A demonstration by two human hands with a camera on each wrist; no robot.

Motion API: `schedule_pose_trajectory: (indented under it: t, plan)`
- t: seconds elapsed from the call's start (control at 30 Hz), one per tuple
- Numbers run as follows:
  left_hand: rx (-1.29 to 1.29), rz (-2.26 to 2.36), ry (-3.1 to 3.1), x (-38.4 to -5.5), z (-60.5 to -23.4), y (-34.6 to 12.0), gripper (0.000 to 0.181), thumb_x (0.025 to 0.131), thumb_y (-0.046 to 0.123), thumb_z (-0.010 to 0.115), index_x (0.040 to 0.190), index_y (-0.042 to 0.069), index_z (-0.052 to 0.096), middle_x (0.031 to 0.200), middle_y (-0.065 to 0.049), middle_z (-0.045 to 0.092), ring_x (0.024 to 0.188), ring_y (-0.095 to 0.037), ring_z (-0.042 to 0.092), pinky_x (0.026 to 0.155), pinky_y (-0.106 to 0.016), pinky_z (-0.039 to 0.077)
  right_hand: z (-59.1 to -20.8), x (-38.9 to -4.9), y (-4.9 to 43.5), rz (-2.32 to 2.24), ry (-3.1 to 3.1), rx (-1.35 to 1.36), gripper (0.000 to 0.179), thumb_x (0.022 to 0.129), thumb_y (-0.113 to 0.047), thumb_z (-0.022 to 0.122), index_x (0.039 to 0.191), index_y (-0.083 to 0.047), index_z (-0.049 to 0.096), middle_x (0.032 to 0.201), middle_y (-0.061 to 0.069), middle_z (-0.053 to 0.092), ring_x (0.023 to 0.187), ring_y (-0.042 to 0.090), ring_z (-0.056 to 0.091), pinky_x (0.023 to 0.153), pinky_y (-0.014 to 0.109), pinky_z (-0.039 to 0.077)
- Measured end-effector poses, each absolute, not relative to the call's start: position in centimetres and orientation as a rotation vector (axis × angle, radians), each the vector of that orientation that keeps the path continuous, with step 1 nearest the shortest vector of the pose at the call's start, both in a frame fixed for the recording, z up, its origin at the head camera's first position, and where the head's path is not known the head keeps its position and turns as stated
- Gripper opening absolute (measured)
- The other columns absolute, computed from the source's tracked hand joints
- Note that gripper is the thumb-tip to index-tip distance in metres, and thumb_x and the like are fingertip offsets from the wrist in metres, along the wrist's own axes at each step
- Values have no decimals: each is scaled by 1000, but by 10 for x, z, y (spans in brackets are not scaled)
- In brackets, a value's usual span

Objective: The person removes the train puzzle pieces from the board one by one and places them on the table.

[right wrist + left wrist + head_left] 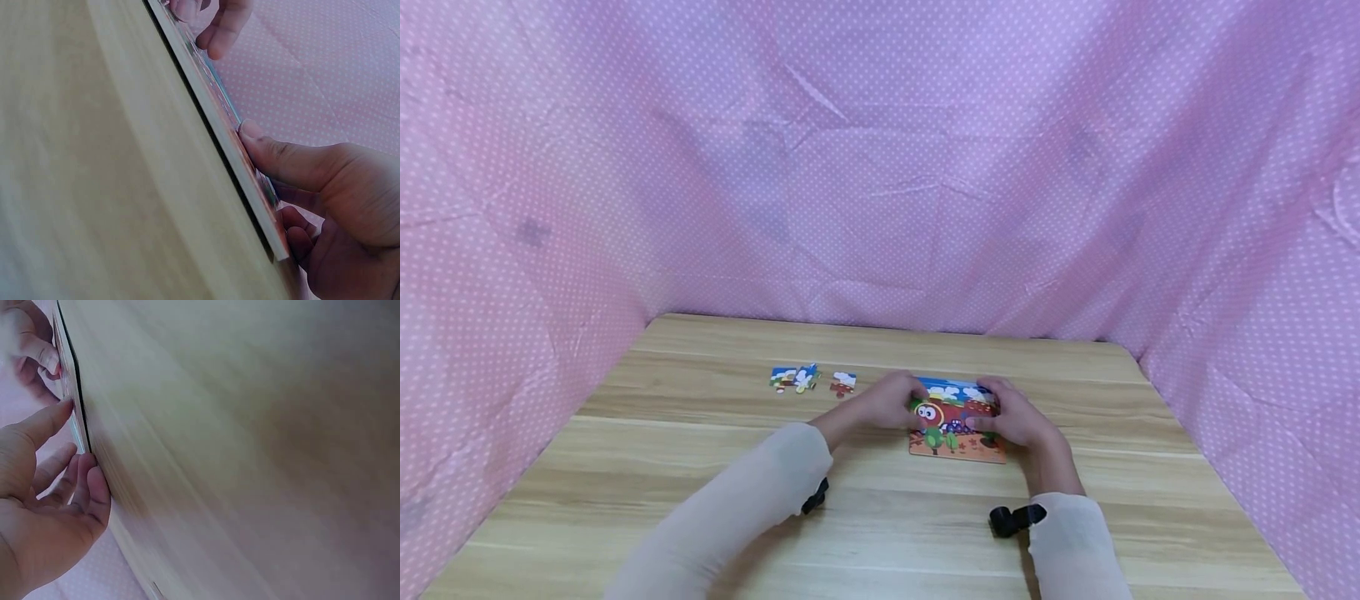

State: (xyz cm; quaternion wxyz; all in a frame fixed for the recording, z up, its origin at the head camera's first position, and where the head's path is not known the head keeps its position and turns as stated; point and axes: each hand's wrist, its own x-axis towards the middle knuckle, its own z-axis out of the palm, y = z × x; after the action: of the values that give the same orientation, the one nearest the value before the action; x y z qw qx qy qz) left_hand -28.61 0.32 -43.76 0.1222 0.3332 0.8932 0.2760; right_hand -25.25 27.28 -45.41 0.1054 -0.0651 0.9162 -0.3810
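Note:
A jigsaw puzzle (957, 446) with a bright cartoon picture lies flat on the wooden table. On its left side, my left hand (891, 402) holds the edge, the thumb over the picture and the other fingers curled along the border, as the left wrist view shows. My right hand (1017, 417) grips the opposite side. In the right wrist view, its thumb (284, 159) rests on the picture while other fingers bend by the board's edge. Parts of the picture are hidden under both hands.
Left of the puzzle lie loose jigsaw pieces: a blue-and-white group (805, 377) and a separate red-and-white piece (842, 383). The wooden table (887, 533) ends at a pink dotted curtain (880, 208) behind and on both sides.

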Motion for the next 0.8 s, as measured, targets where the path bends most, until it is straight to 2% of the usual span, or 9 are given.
schedule_pose_trajectory:
  t: [0.17, 0.43, 0.8]
  plan:
    - [924, 738, 2631, -285, -435, 8, 50, 90, 30, 81, 133, 8, 66, 124, -3, 61, 114, -16, 58, 104, -34, 47, -453, -252, 273, -1120, 2700, -190, 82, 92, -34, 78, 158, -10, 35, 163, 17, 29, 144, 43, 31, 117, 67, 22]
    - [848, 740, 2628, -284, -431, 12, 44, 89, 30, 82, 127, 11, 70, 123, -1, 64, 115, -17, 59, 104, -37, 47, -454, -254, 274, -1123, 2697, -191, 82, 92, -33, 78, 158, -10, 35, 163, 18, 28, 143, 43, 32, 117, 66, 23]
    - [860, 708, 2613, -285, -433, 20, 40, 91, 31, 80, 125, 11, 72, 122, 2, 69, 117, -16, 61, 103, -34, 48, -454, -254, 274, -1128, 2693, -190, 81, 92, -33, 78, 158, -10, 36, 164, 18, 27, 145, 44, 29, 117, 67, 21]
